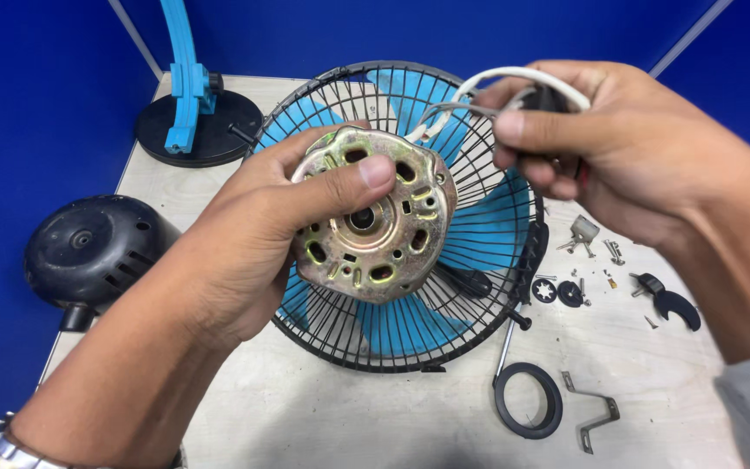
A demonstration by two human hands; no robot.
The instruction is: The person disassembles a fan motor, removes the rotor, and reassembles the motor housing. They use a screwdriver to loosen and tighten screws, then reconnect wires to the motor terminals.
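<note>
You are holding the motor point(373, 227) up above the grille point(479, 260), its brass-coloured round end plate facing you, with a shaft hole at the centre and slots around it. Your left hand point(253, 234) is clamping it, thumb pressed across the front face, fingers wrapped behind the rim. It is looking like a dense, rigid lump of metal, probably heavy for its size, and the plated face may be slippery, so the rim is seeming the safest place to grip. The wires point(479, 91) running from its top are soft and likely the fragile part. Your right hand point(601, 148) is pinching them together with a small black part, fingers closed tight. Under the grille the blue blades point(488, 230) are showing. A screwdriver point(514, 304) is lying just beside it, with a black ring point(528, 399), a bracket point(592, 412) and screws point(596, 247) scattered right. Far left the black cover point(88, 252) is resting; behind, the blue stand point(188, 95) is rising. No labels or packages are showing.
</note>
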